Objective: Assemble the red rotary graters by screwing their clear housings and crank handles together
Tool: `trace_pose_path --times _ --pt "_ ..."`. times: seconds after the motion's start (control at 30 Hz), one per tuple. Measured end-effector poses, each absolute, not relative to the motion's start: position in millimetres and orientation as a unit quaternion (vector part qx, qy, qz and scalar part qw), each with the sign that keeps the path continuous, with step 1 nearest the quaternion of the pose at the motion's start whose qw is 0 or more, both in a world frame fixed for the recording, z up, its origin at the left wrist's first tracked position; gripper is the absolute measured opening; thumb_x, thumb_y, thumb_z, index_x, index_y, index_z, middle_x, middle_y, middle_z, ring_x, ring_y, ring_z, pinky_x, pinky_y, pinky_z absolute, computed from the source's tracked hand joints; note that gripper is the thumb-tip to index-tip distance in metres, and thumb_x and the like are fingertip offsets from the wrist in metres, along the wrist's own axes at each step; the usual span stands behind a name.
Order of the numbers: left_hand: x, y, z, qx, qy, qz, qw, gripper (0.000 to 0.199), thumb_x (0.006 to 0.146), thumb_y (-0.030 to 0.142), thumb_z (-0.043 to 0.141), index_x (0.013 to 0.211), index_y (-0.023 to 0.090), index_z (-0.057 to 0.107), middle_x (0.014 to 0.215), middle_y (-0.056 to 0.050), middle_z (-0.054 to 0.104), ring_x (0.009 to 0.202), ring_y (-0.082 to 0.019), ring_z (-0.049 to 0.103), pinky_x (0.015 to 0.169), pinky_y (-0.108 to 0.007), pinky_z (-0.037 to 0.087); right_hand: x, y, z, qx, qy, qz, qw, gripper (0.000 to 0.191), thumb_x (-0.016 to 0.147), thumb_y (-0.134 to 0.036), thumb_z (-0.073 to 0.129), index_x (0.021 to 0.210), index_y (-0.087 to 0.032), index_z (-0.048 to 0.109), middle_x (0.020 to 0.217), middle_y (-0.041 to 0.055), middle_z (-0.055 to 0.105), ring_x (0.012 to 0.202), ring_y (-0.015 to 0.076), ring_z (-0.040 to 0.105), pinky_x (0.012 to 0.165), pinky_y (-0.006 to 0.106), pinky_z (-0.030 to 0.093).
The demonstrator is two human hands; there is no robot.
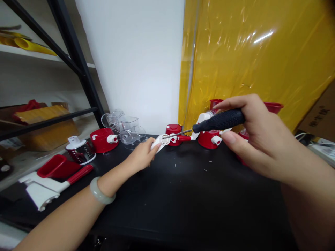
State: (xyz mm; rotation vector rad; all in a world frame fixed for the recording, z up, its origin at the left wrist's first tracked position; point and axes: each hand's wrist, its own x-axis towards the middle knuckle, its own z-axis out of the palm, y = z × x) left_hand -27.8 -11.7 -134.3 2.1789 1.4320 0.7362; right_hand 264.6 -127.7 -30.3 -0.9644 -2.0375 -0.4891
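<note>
My left hand (142, 153) is closed around a white plastic part (160, 142) with a round open end, held above the black table. A screwdriver (218, 121) with a black textured handle points left, its metal tip inside that round end. The back of its handle rests in my right hand (251, 129), with the fingers over the top and the thumb apart below. Just behind the white part sits a red base (173, 129) with a white knob. A white crank with a red handle (184, 138) lies beside it.
On the black table (183, 209), left side, are a red hopper (59, 166), a grater drum (80, 150), another red base (102, 140) and clear plastic parts (127, 127). Red and white assemblies (208, 138) stand behind my right hand. Small pins lie mid-table. A black frame (75, 59) rises at left.
</note>
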Motion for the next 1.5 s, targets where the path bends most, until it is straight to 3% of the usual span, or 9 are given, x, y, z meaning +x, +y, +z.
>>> trace_pose_path --times 0.13,0.23,0.37,0.5,0.63,0.73,0.97,1.17,1.5 --pt "-27.8 -11.5 -134.5 0.785 0.521 0.261 0.213 0.038 0.097 0.06 0.039 0.093 0.023 0.047 0.064 0.003 0.062 0.044 -0.015 0.06 0.045 -0.024 0.044 264.9 -121.9 -30.3 -0.412 -0.773 -0.257 0.408 0.043 0.098 -0.064 0.05 0.104 -0.023 0.06 0.073 0.0019 0.058 0.06 0.0209 0.059 0.056 0.031 0.047" --pt "-27.6 -11.5 -134.2 0.782 0.525 0.26 0.214 0.038 0.097 0.059 0.04 0.093 0.023 0.047 0.063 0.004 0.062 0.044 -0.015 0.06 0.045 -0.024 0.044 266.2 -119.6 -27.8 -0.341 -0.83 -0.211 0.388 0.013 0.101 -0.035 0.052 0.108 -0.026 0.058 0.098 0.0048 0.06 0.088 0.0228 0.064 0.072 0.034 0.053" --pt "-27.5 -11.7 -134.5 0.782 0.525 0.258 0.216 0.037 0.098 0.059 0.04 0.093 0.023 0.047 0.064 0.004 0.061 0.045 -0.015 0.061 0.045 -0.024 0.044 263.9 -121.8 -27.8 -0.289 -0.855 -0.152 0.403 0.025 0.095 -0.015 0.05 0.118 -0.026 0.053 0.12 0.0068 0.056 0.119 0.025 0.058 0.099 0.041 0.05" --pt "-27.4 -11.9 -134.5 0.787 0.521 0.256 0.21 0.038 0.098 0.059 0.039 0.093 0.023 0.047 0.065 0.003 0.061 0.045 -0.016 0.061 0.046 -0.025 0.045 259.4 -122.1 -31.8 -0.338 -0.813 -0.186 0.435 0.04 0.099 -0.042 0.055 0.134 -0.024 0.045 0.118 0.0084 0.061 0.103 0.026 0.066 0.08 0.038 0.056" --pt "-27.4 -12.1 -133.4 0.787 0.522 0.252 0.212 0.038 0.098 0.059 0.039 0.094 0.023 0.047 0.065 0.003 0.062 0.045 -0.016 0.061 0.046 -0.026 0.045 258.9 -118.6 -34.5 -0.39 -0.753 -0.331 0.415 0.051 0.1 -0.069 0.04 0.108 -0.021 0.056 0.081 0.0054 0.064 0.066 0.0248 0.065 0.055 0.035 0.048" --pt "-27.6 -12.2 -133.2 0.787 0.522 0.253 0.212 0.037 0.098 0.059 0.039 0.095 0.023 0.048 0.065 0.004 0.062 0.046 -0.016 0.061 0.047 -0.026 0.045 260.4 -117.3 -35.7 -0.381 -0.763 -0.32 0.412 0.039 0.102 -0.06 0.047 0.109 -0.022 0.055 0.086 0.0048 0.064 0.064 0.0216 0.064 0.054 0.034 0.05" --pt "-27.4 -11.9 -134.3 0.786 0.526 0.251 0.207 0.037 0.098 0.059 0.039 0.094 0.023 0.047 0.065 0.004 0.061 0.046 -0.016 0.061 0.047 -0.026 0.044 264.5 -120.2 -34.7 -0.326 -0.828 -0.158 0.427 0.033 0.097 -0.027 0.054 0.128 -0.031 0.041 0.122 0.0079 0.056 0.118 0.0287 0.061 0.093 0.044 0.056" --pt "-26.9 -12.3 -133.5 0.79 0.528 0.245 0.195 0.037 0.099 0.058 0.038 0.097 0.023 0.049 0.066 0.003 0.062 0.047 -0.017 0.063 0.05 -0.027 0.043 260.7 -117.6 -34.7 -0.355 -0.796 -0.212 0.442 0.029 0.099 -0.049 0.056 0.121 -0.03 0.053 0.106 0.0064 0.064 0.093 0.0298 0.068 0.072 0.042 0.059" --pt "-25.3 -15.9 -128.8 0.811 0.532 0.212 0.119 0.036 0.1 0.054 0.035 0.099 0.022 0.052 0.071 -0.002 0.066 0.059 -0.021 0.064 0.057 -0.029 0.039 269.0 -117.5 -32.1 -0.384 -0.747 -0.265 0.473 0.024 0.097 -0.044 0.058 0.117 -0.029 0.056 0.102 0.0047 0.06 0.075 0.022 0.063 0.061 0.035 0.053"
